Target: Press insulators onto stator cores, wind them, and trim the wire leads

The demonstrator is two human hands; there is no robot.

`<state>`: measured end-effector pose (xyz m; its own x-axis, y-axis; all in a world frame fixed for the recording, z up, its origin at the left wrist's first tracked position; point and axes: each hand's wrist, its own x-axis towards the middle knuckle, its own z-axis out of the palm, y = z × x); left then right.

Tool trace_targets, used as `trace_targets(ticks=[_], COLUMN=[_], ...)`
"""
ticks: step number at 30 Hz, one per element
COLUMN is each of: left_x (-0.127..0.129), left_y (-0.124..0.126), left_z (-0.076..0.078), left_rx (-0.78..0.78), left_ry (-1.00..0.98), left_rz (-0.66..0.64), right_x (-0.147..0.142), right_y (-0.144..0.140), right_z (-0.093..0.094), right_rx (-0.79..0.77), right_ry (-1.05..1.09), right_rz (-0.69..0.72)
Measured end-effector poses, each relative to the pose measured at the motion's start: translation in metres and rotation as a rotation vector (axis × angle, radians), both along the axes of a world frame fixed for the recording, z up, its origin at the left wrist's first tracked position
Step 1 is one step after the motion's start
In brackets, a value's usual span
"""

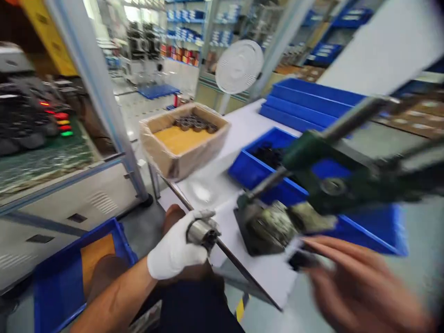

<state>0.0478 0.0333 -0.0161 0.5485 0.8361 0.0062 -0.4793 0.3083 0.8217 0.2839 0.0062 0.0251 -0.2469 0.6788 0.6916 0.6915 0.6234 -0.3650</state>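
- White tabletop (244,125), stretching away beyond the left fingers.
- Green press (314,143), on the tabletop, to the right of the left fingers and just past the right ones, with motion blur.
- Blue bin (255,173), behind the press, beyond the right fingers, with dark pieces inside.
- Cardboard box (204,150), film-wrapped, ahead of the left fingers, holding dark rings (194,124) on an orange sheet (178,138).
- Right hand (364,277), bare and blurred, with fingers pinching a small black piece (297,260).
- Left hand (173,249), white-gloved, with fingers curled around a metal cylinder (198,232).
- Metal cylinder, tilted within the left fingers, near the tabletop's edge.
- Small black piece, at the right fingertips, well apart from the cylinder.
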Motion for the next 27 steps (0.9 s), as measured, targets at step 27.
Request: trace_targets(ticks=[27], left_x=[-0.017], left_y=[-0.028], left_z=[0.010], left_rx=[0.189], left_ry=[0.400], left_rz=[0.186], right_x=[-0.065], right_y=[-0.009], right_z=[-0.004], right_rx=[0.103], right_ry=[-0.031], right_rz=[0.334])
